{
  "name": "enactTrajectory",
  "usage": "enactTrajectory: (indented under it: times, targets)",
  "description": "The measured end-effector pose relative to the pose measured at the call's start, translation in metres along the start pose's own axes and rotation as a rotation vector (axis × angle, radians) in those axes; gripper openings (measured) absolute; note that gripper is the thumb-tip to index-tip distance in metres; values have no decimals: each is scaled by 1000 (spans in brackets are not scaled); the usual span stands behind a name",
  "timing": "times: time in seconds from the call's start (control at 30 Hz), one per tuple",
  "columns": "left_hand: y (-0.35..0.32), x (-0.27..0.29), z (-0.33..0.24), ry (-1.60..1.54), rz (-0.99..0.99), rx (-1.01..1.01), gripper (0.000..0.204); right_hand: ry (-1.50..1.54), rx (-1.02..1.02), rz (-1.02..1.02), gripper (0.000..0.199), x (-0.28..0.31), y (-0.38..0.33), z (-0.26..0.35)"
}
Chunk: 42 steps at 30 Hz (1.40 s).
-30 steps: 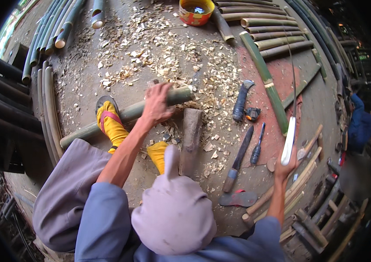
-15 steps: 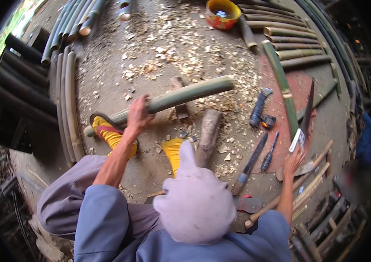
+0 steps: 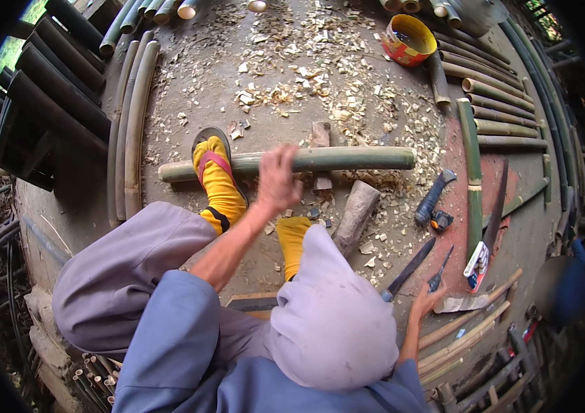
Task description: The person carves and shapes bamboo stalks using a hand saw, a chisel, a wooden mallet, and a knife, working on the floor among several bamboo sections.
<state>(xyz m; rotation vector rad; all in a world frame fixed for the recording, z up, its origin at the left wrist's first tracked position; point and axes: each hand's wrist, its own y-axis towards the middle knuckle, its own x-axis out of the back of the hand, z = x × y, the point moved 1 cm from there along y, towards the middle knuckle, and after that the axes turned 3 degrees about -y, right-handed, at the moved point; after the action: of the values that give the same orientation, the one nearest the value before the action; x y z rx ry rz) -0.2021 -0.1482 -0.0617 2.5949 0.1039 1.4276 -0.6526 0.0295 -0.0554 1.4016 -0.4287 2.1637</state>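
Observation:
A green bamboo pole (image 3: 354, 159) lies crosswise in front of me, across a small wooden block (image 3: 321, 135). My left foot, in a yellow sock (image 3: 218, 184) and sandal, rests over its left part. Slightly blurred, my left hand (image 3: 279, 180) is over the middle of the pole with fingers stretched out; whether it touches is unclear. At the right, my right hand (image 3: 428, 300) has its fingers closed on the handle of a screwdriver (image 3: 435, 281). Beside it lie a long knife (image 3: 411, 267) and a saw with a white handle (image 3: 476, 264).
A dark-handled tool (image 3: 434, 195) and an orange-and-black tape measure (image 3: 442, 220) lie on a reddish board. A thick log piece (image 3: 357, 215) stands near my right foot. Bamboo poles (image 3: 142, 124) line both sides. A red-and-yellow bucket (image 3: 408, 41) is at the back. Wood chips cover the floor.
My right hand has left the saw handle and moved to the screwdriver. My left hand has loosened from the pole and shifted right along it. The pole now lies more level.

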Motion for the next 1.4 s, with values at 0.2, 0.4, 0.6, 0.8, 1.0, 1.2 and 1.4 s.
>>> enactTrajectory:
  times: [0.2,0.4,0.6,0.8,1.0,1.2,1.4]
  targets:
    - [-18,-33,-124,-517,157,-470,62,309,-67,241,35,44,-35,140]
    - [12,-30,-126,-781,411,-410,36,954,-56,382,53,29,-29,224]
    - [48,21,-58,-1189,48,336,45,-49,-22,432,66,-2,-66,113]
    - [84,49,-38,-1236,-147,277,34,89,-50,608,81,-38,-120,139]
    - [101,19,-60,-1333,-172,270,25,248,25,490,99,-105,-110,213]
    - [116,-3,-73,-1291,-218,298,16,669,-156,648,105,-78,-81,174]
    - [126,-22,-79,-1300,-185,278,13,664,-236,704,110,-69,-76,168]
